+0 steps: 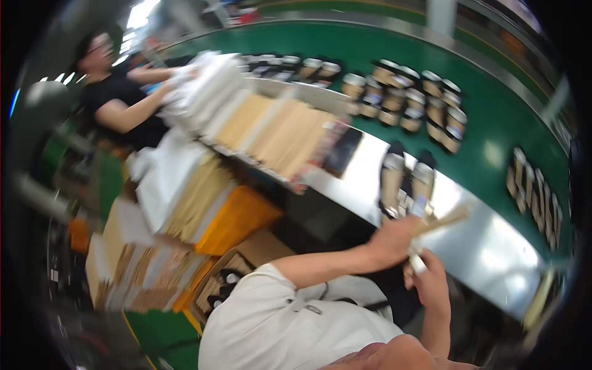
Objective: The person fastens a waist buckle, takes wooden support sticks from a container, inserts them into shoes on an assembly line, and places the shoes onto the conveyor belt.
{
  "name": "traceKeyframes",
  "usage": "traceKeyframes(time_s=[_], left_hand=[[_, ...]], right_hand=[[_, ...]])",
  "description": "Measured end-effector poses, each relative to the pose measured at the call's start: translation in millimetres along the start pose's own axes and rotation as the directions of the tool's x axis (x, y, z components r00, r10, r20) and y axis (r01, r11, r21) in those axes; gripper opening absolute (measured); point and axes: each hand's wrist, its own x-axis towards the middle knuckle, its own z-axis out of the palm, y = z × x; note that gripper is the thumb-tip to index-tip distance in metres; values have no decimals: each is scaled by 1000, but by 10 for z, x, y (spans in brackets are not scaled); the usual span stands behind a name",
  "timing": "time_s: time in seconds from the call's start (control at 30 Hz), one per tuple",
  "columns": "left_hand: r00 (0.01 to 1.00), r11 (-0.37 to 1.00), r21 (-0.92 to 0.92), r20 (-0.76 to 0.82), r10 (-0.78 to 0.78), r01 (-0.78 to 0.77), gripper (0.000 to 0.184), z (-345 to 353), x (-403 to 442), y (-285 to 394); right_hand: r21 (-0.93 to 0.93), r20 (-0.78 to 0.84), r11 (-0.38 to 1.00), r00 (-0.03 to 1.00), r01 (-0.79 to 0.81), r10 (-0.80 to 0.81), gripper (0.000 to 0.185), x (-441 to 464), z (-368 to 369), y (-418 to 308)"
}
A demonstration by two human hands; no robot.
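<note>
My left hand (394, 242) is closed around a long tan strip (445, 222), which points away to the right; blur hides its kind. Just below it, my right hand (430, 277) pinches a small white piece (417, 264), perhaps paper or tape. The two hands are close together in front of my white shirt. Beyond them, a pair of black-strapped sandals with tan insoles, one being the left sandal (391, 179) and the other the right sandal (423, 179), lies on the metal table edge (475, 231). My left hand partly covers their near ends.
Several more sandals (413, 108) stand in groups on the green belt (487, 117). A box of tan and white paper sheets (283, 132) sits at left by a dark flat object (343, 151). Paper stacks (148, 271) and a carton (262, 246) flank me. A co-worker (120, 102) handles white sheets.
</note>
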Motion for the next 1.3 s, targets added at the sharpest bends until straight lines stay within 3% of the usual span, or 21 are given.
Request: traceKeyframes(time_s=[0.07,0.2,0.27,0.47,0.53,0.77,0.93,1.3], left_hand=[[989,985,-99,56,-135,140,30,-53,18,117],[990,979,-150,34,-136,139,36,14,-8,90],[998,992,-111,17,-58,59,36,15,-11,108],[987,978,-141,74,-144,153,30,-38,-41,80],[996,991,-103,26,-87,89,27,-22,-51,54],[996,988,-133,31,-79,83,31,-11,-46,65],[960,944,-202,153,-233,262,36,-85,18,29],[909,888,-207,171,-381,411,37,-56,125,-7]], right_hand=[[-20,-43,997,996,-79,78,16,-14,-35,-74],[32,-109,992,986,-120,123,16,26,-131,-6],[96,-67,993,995,-66,73,17,24,-161,35],[90,-51,990,992,-109,114,22,-72,-108,8],[96,-50,989,992,-111,116,22,-77,-108,27],[143,-50,986,995,-82,90,22,102,-124,70],[193,-43,981,998,-28,37,21,207,-86,153],[193,-54,981,998,-23,34,20,369,-168,225]])
